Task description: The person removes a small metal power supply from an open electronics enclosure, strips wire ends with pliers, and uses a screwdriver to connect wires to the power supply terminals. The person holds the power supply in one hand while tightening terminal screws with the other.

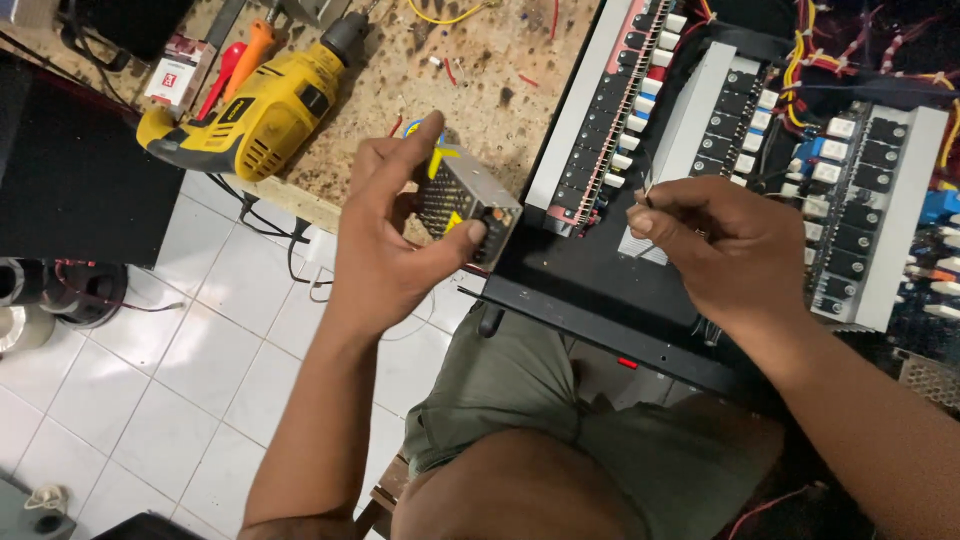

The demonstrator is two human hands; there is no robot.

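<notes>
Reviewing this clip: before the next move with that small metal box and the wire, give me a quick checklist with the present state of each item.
1. Left hand has the perforated metal box firmly between thumb and fingers: ok.
2. Right hand pinches the thin wire: ok.
3. Wire joined to the box: cannot tell.
4. Box clear of the black chassis: ok.
5. Yellow drill lies apart from both hands: ok.

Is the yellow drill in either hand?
No: the yellow drill lies untouched on the workbench, while the left hand grips a small perforated metal box and the right hand pinches a thin wire.
</notes>
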